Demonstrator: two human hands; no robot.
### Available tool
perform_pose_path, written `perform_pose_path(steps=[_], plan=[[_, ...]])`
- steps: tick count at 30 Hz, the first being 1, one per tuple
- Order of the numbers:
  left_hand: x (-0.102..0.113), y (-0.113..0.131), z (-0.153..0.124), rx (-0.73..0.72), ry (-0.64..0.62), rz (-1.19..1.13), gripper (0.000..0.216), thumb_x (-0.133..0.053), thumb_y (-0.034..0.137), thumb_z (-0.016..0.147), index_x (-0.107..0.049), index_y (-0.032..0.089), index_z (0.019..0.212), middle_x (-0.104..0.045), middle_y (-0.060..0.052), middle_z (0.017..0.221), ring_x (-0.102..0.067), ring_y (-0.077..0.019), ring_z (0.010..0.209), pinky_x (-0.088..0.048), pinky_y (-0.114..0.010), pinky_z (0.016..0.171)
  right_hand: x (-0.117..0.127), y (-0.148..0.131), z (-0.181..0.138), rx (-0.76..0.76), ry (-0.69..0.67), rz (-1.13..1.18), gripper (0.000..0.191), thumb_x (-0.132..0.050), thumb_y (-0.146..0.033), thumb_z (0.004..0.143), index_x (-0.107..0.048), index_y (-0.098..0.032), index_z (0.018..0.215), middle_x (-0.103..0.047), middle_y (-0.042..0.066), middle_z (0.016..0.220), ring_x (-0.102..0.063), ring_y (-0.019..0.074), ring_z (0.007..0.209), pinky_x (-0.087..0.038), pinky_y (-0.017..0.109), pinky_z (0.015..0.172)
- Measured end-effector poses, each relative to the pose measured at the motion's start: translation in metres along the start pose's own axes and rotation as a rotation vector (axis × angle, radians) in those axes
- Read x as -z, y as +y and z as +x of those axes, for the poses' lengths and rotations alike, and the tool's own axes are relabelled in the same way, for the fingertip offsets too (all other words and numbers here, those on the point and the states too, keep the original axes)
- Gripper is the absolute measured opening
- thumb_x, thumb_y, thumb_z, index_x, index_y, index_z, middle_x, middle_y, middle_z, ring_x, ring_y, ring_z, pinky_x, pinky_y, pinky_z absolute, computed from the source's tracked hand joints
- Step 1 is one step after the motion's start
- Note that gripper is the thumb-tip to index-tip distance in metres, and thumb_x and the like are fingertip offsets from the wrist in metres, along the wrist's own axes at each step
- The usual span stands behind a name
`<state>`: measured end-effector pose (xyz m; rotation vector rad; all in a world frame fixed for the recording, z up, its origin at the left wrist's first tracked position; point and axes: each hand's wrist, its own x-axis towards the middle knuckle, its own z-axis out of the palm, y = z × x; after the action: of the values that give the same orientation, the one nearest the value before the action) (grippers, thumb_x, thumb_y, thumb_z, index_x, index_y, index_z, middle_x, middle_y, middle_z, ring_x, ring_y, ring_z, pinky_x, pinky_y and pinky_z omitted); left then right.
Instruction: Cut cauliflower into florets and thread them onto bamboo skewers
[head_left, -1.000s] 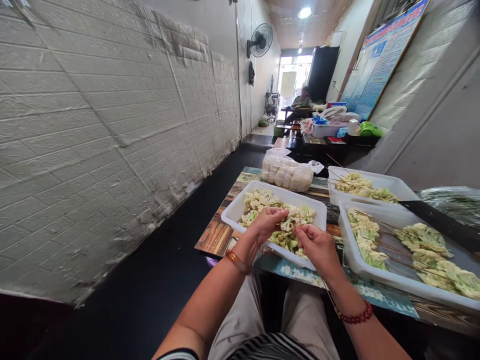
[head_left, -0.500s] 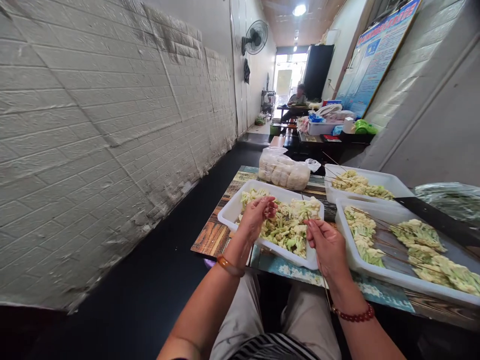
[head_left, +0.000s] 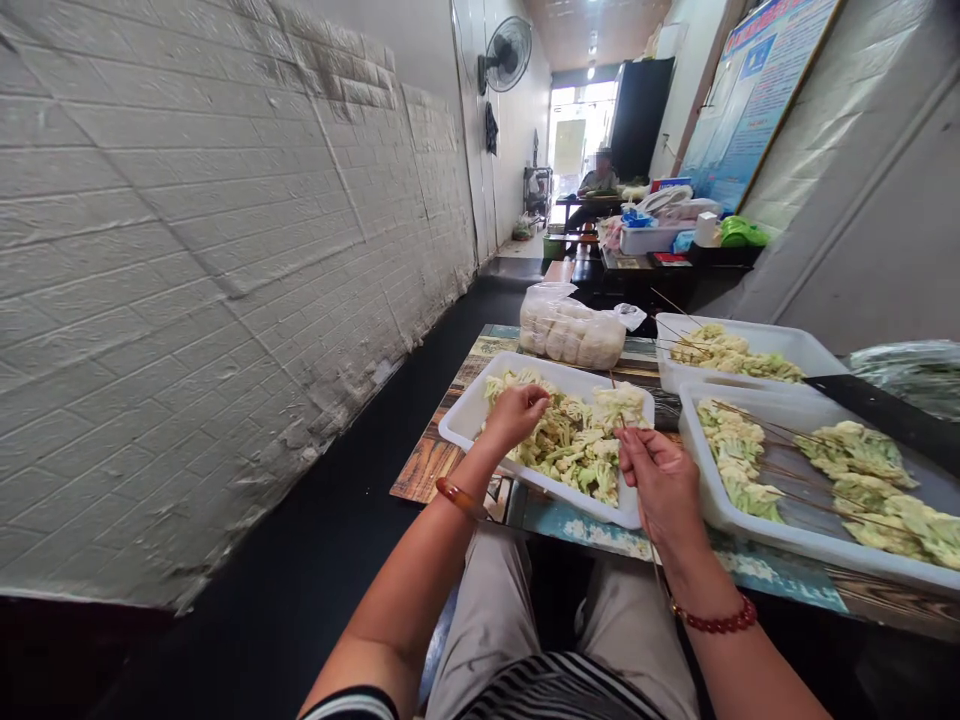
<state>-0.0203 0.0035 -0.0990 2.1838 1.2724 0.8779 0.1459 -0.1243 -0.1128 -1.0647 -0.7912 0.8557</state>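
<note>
Your right hand (head_left: 661, 487) pinches a thin brown wooden skewer (head_left: 658, 574) pointing away; your left hand (head_left: 516, 414), grip unclear, hovers over cream-green cauliflower florets (head_left: 564, 452).

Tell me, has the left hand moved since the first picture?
Yes. Judged against the white tray below it, the left hand has shifted left, away from the right hand.

Cream-green cauliflower florets (head_left: 579, 455) heaped in white tray (head_left: 466, 413); thin skewer (head_left: 658, 570) tilted over its rim
</note>
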Motion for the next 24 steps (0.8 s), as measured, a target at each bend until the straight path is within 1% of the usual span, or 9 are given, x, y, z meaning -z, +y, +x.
perform_pose_path(steps=[2, 5, 8, 10, 14, 16, 19, 22, 24], plan=[[0.001, -0.003, -0.003, 0.002, -0.023, 0.097, 0.02, -0.053, 0.023, 0.079, -0.071, 0.016, 0.083, -0.067, -0.004, 0.076, -0.056, -0.0146, 0.07, -0.041, -0.025, 0.065, 0.0, 0.0, 0.0, 0.005, -0.002, 0.011, 0.031, -0.072, -0.045, 0.074, -0.066, -0.017, 0.082, -0.052, -0.005, 0.055, -0.039, 0.0054, 0.044, -0.03, 0.018, 0.039], [0.0, -0.004, -0.005, 0.01, -0.071, 0.176, 0.02, -0.053, 0.021, 0.08, -0.071, 0.017, 0.085, -0.067, -0.005, 0.08, -0.057, -0.0149, 0.071, -0.041, -0.026, 0.066, 0.001, 0.001, 0.0, 0.007, 0.004, -0.001, 0.031, -0.072, -0.045, 0.074, -0.066, -0.016, 0.081, -0.053, -0.004, 0.055, -0.039, 0.0057, 0.044, -0.03, 0.019, 0.039], [-0.003, 0.0, -0.006, -0.029, -0.112, 0.228, 0.02, -0.053, 0.019, 0.079, -0.071, 0.018, 0.085, -0.066, -0.006, 0.084, -0.057, -0.0151, 0.073, -0.042, -0.026, 0.069, 0.003, 0.003, 0.001, -0.004, 0.008, -0.021, 0.031, -0.071, -0.047, 0.074, -0.067, -0.017, 0.082, -0.053, -0.004, 0.055, -0.039, 0.0061, 0.043, -0.029, 0.02, 0.039], [-0.005, 0.003, -0.006, -0.093, -0.146, 0.231, 0.018, -0.054, 0.018, 0.077, -0.071, 0.019, 0.082, -0.066, -0.006, 0.084, -0.057, -0.0158, 0.074, -0.043, -0.026, 0.071, 0.004, 0.003, 0.001, -0.01, 0.008, -0.031, 0.03, -0.07, -0.046, 0.075, -0.067, -0.017, 0.083, -0.052, -0.004, 0.056, -0.039, 0.0062, 0.044, -0.029, 0.02, 0.039], [-0.011, 0.01, -0.008, -0.304, -0.251, 0.181, 0.015, -0.057, 0.018, 0.074, -0.072, 0.021, 0.074, -0.065, -0.006, 0.078, -0.057, -0.0185, 0.076, -0.042, -0.028, 0.074, 0.006, 0.003, 0.002, -0.017, -0.013, -0.04, 0.028, -0.068, -0.046, 0.077, -0.068, -0.019, 0.084, -0.052, -0.004, 0.056, -0.04, 0.007, 0.045, -0.029, 0.021, 0.04], [-0.016, 0.013, -0.01, -0.357, -0.29, 0.18, 0.011, -0.06, 0.017, 0.07, -0.071, 0.022, 0.068, -0.064, -0.007, 0.073, -0.056, -0.0191, 0.073, -0.041, -0.029, 0.074, 0.007, 0.003, 0.002, -0.02, -0.02, -0.044, 0.03, -0.068, -0.047, 0.077, -0.067, -0.018, 0.084, -0.052, -0.004, 0.056, -0.04, 0.0073, 0.045, -0.03, 0.021, 0.041], [-0.024, 0.017, -0.013, -0.352, -0.291, 0.159, 0.008, -0.066, 0.017, 0.065, -0.067, 0.022, 0.059, -0.061, -0.006, 0.066, -0.054, -0.0184, 0.067, -0.041, -0.028, 0.073, 0.006, 0.002, 0.003, -0.031, -0.017, -0.053, 0.035, -0.069, -0.05, 0.075, -0.067, -0.016, 0.085, -0.053, -0.003, 0.057, -0.041, 0.0075, 0.044, -0.032, 0.021, 0.04], [-0.03, 0.018, -0.013, -0.328, -0.278, 0.138, 0.015, -0.066, 0.013, 0.062, -0.061, 0.021, 0.05, -0.056, -0.004, 0.057, -0.05, -0.0162, 0.061, -0.041, -0.027, 0.068, 0.005, 0.0, 0.002, -0.036, -0.026, -0.064, 0.038, -0.069, -0.052, 0.074, -0.066, -0.016, 0.086, -0.053, -0.003, 0.056, -0.041, 0.0076, 0.043, -0.031, 0.021, 0.039], [-0.031, 0.018, -0.012, -0.293, -0.275, 0.139, 0.018, -0.063, 0.009, 0.061, -0.059, 0.02, 0.047, -0.054, -0.003, 0.055, -0.047, -0.0148, 0.057, -0.039, -0.026, 0.063, 0.005, -0.002, 0.001, -0.039, -0.028, -0.063, 0.038, -0.069, -0.053, 0.074, -0.065, -0.016, 0.082, -0.053, -0.004, 0.055, -0.04, 0.0073, 0.042, -0.031, 0.02, 0.039]])
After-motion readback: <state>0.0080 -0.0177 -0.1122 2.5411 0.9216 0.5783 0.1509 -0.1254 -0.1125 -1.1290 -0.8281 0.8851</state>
